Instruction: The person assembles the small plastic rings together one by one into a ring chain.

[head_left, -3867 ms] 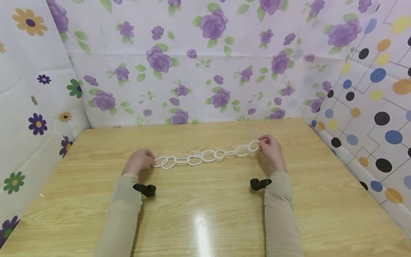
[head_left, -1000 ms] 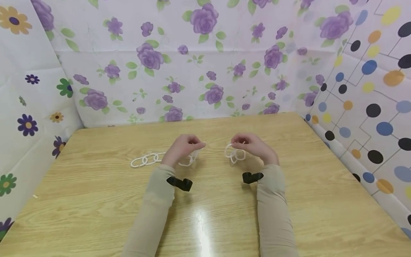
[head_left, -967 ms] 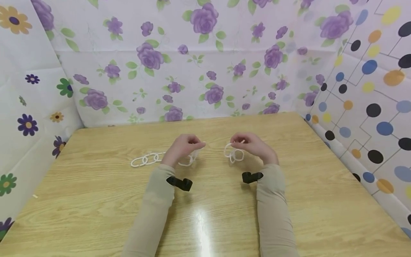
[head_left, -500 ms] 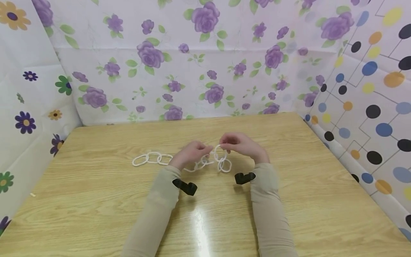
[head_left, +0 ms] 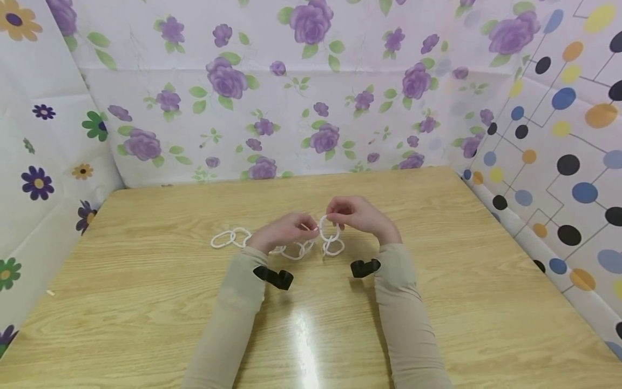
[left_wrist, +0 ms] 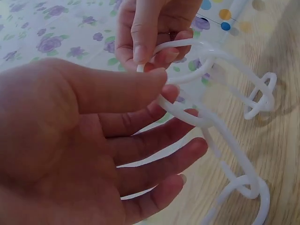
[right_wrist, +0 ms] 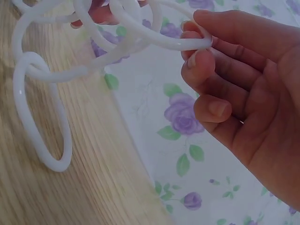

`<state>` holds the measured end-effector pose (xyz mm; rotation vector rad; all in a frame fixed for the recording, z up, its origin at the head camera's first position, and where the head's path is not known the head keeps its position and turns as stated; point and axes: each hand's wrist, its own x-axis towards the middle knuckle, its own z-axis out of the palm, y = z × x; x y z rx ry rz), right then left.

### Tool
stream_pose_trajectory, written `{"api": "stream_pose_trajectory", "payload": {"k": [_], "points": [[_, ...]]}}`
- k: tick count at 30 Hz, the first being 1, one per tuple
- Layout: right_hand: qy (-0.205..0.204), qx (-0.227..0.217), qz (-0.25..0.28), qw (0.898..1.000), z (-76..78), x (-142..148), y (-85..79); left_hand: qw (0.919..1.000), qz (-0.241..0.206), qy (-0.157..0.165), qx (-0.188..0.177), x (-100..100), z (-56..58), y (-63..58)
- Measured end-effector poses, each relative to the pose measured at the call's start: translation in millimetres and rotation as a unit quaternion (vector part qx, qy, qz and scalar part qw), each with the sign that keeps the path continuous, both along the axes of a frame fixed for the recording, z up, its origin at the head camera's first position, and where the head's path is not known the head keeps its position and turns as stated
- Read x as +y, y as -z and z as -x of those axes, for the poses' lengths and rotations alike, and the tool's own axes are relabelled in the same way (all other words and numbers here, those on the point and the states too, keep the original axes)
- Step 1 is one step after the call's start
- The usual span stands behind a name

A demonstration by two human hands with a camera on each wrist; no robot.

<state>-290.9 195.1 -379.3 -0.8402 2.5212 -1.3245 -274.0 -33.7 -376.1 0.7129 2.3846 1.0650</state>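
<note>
Close over the table, both hands hold white plastic chain links near each other. My left hand (head_left: 286, 231) pinches a link (left_wrist: 174, 110) between thumb and forefinger, its other fingers spread loosely. From there a length of white chain (head_left: 233, 236) runs behind that hand to lie on the table at the left. My right hand (head_left: 360, 216) pinches another link (right_wrist: 178, 45) between thumb and fingertips, with more links (right_wrist: 29, 119) hanging below it. The two held links overlap in both wrist views; I cannot tell whether they are joined.
The wooden table (head_left: 146, 302) reaches back to a purple-flowered cloth (head_left: 272, 129). Flowered and dotted sheets (head_left: 559, 189) stand at the left and right sides. Black wrist cameras (head_left: 274, 277) jut inward from both sleeves.
Earlier one chain was stretched between the hands; a second ago they held two separate lengths. Since then the right hand has moved left, bringing its links up to the left hand's.
</note>
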Motion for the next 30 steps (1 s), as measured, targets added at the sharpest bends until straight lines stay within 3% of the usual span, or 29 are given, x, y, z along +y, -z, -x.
{"api": "stream_pose_trajectory", "payload": {"k": [7, 12, 22, 30], "points": [[0.008, 0.02, -0.024, 0.999, -3.1, -11, -5.6, 0.997, 0.03, -0.005, 0.071, 2, -1.4, -5.8], [0.019, 0.03, -0.048, 0.998, -2.2, -10, -5.6, 0.9939, 0.035, -0.018, 0.102, 2, -2.9, -11.0], [0.049, 0.043, -0.051, 0.997, -1.2, -7, -3.4, 0.9928, 0.016, -0.057, 0.104, 2, -3.8, -13.0], [0.038, 0.07, -0.071, 0.994, -2.9, -7, -5.2, 0.991, 0.003, -0.071, 0.113, -1, -2.5, -12.6]]}}
